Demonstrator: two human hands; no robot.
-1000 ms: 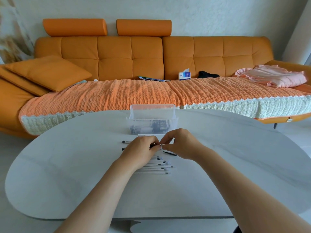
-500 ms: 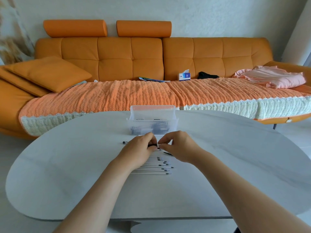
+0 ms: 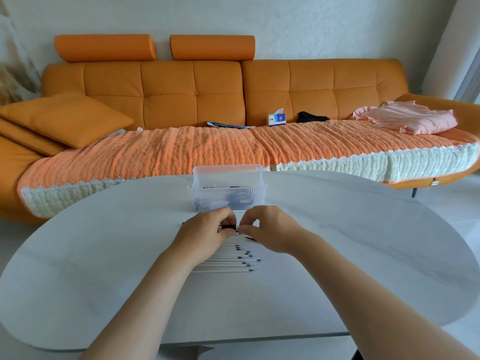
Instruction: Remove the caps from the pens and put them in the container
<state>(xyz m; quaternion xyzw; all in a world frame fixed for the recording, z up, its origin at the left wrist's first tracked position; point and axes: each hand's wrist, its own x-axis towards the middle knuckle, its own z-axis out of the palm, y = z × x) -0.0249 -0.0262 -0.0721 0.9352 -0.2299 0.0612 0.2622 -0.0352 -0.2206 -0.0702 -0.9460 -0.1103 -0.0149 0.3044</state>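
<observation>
My left hand (image 3: 207,233) and my right hand (image 3: 270,229) meet over the white table (image 3: 363,255), both pinching one pen. Its black cap (image 3: 230,227) shows between my fingertips, held by the left fingers; the right fingers grip the pen's body, mostly hidden. Just beyond my hands stands a clear plastic container (image 3: 227,189) with dark caps inside. A row of several white uncapped pens (image 3: 233,261) lies under and in front of my hands, tips pointing right. One dark pen tip (image 3: 250,239) pokes out beneath my right hand.
An orange sofa (image 3: 233,100) with a knitted throw runs behind the table. On it lie a cushion (image 3: 65,120), a tissue box (image 3: 277,119), a magazine and folded pink cloth (image 3: 410,118). The table's near edge curves below my forearms.
Both hands have lifted a little away from me, toward the container, still pinched together on the pen. The black cap now shows more clearly between the fingertips.
</observation>
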